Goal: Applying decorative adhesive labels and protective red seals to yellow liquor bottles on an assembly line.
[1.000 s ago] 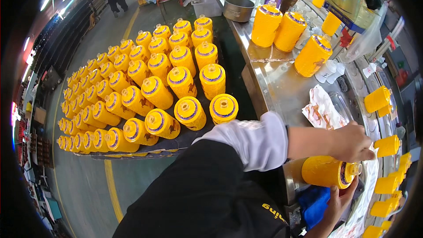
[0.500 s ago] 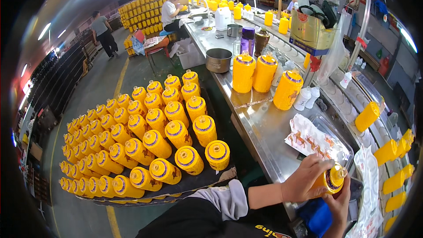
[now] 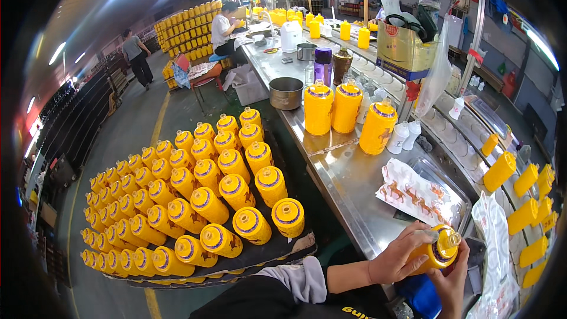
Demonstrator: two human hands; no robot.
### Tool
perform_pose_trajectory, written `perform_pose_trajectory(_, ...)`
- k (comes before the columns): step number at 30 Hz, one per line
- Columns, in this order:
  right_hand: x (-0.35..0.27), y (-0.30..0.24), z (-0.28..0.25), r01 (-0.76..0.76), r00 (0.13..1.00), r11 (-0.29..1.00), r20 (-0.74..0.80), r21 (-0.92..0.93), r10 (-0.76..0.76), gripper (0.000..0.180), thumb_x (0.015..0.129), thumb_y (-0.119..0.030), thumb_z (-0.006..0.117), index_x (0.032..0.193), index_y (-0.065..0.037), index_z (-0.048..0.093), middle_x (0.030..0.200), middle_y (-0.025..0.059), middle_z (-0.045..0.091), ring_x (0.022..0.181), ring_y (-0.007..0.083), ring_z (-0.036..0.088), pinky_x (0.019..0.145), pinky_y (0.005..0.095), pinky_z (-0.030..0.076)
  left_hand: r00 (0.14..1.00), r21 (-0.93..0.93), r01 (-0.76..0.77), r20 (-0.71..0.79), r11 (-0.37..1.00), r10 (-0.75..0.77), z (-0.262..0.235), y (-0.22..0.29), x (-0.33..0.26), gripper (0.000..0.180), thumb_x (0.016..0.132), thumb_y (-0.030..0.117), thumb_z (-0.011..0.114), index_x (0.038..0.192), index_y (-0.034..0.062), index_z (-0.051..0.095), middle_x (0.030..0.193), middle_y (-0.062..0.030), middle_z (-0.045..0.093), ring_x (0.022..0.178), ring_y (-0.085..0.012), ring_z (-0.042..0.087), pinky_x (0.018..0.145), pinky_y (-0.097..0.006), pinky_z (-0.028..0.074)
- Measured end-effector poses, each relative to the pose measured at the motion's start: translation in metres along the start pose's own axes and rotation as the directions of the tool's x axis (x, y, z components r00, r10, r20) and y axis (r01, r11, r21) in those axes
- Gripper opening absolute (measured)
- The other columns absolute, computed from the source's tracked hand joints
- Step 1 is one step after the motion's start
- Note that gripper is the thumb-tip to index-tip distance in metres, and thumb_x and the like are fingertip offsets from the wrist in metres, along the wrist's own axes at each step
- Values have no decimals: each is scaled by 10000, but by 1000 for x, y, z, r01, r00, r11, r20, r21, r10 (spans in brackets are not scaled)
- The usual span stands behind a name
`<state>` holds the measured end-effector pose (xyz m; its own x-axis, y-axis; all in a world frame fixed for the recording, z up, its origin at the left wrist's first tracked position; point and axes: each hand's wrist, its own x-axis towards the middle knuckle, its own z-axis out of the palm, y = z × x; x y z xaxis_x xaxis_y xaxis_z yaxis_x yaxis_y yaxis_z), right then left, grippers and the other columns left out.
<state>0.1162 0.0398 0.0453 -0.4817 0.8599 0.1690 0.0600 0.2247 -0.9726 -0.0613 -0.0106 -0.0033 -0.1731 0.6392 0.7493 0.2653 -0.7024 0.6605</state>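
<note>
Both my hands hold a yellow bottle [image 3: 443, 249] with a dark patterned ring round its shoulder and a clear neck, tilted above the near edge of the metal table [image 3: 333, 168]. My left hand [image 3: 401, 255] presses its fingers on the bottle's left side and shoulder. Around the right side and underneath curls my right hand [image 3: 451, 279], partly hidden by the bottle. A white sheet with reddish-brown horse pictures [image 3: 413, 192] lies just beyond, partly over a clear tray [image 3: 455, 192]. Farther along the table stand three similar yellow bottles [image 3: 319, 109].
Rows of yellow bottles [image 3: 209, 204] crowd a dark pallet at my left. On the table are a steel pot [image 3: 286, 93], small white bottles [image 3: 398, 137] and a cardboard box [image 3: 404, 47]. A conveyor [image 3: 458, 147] carries bottles on the right. Two people [image 3: 223, 29] [image 3: 137, 59] are farther off.
My left fingers have shifted from above the bottle's top down onto its shoulder and side. The bottle has turned slightly in my hands. Bottles on the conveyor have moved, and my view has shifted a little.
</note>
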Motion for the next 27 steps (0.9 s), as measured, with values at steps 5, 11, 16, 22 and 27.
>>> perform_pose_trajectory(5, 3, 3, -6, -39, 997, 999, 66, 37, 37, 1108, 629, -349, 903, 1444, -12, 233, 1374, 148, 428, 1275, 240, 462, 1062, 364, 401, 992, 108, -119, 56, 987, 113, 2, 0, -5, 317, 921, 100, 592, 1187, 129, 422, 1277, -213, 499, 1308, -394, 406, 1143, -551, 210)
perform_pose_trajectory(11, 1, 11, -3, 2, 1000, 994, 25, 107, -5, 1029, 643, -223, 894, 1431, -10, 267, 1356, 138, 454, 1250, 226, 481, 1053, 359, 408, 954, 203, -293, 121, 934, 273, 4, 8, -8, 305, 870, 54, 636, 1107, 148, 468, 1131, -161, 584, 1314, -320, 415, 1140, -600, 189)
perform_pose_trajectory(16, 3, 20, -8, -10, 1000, 1000, -17, 14, 10, 969, 642, -94, 840, 1429, -17, 278, 1356, 136, 455, 1244, 224, 485, 1060, 361, 396, 884, 274, -444, 289, 853, 367, 21, 12, 7, 175, 908, 153, 564, 1071, 128, 505, 1027, -89, 614, 1262, -288, 430, 1143, -601, 168)
perform_pose_trajectory(22, 0, 19, -14, 47, 999, 999, 15, -4, -47, 983, 661, -175, 863, 1429, -10, 272, 1348, 134, 453, 1247, 224, 481, 1068, 367, 384, 939, 240, -340, 132, 909, 316, 8, 9, 2, 215, 896, 138, 590, 1098, 126, 517, 1005, -95, 564, 1142, -294, 470, 1124, -593, 199)
perform_pose_trajectory(27, -2, 17, -12, 26, 999, 993, 38, -113, -22, 908, 719, -197, 804, 1427, 18, 277, 1357, 148, 448, 1231, 229, 478, 1043, 353, 392, 988, 236, -83, -106, 968, 111, -6, 7, 7, 181, 895, 100, 592, 1071, 68, 560, 1011, -125, 541, 1056, -321, 487, 1046, -528, 305)
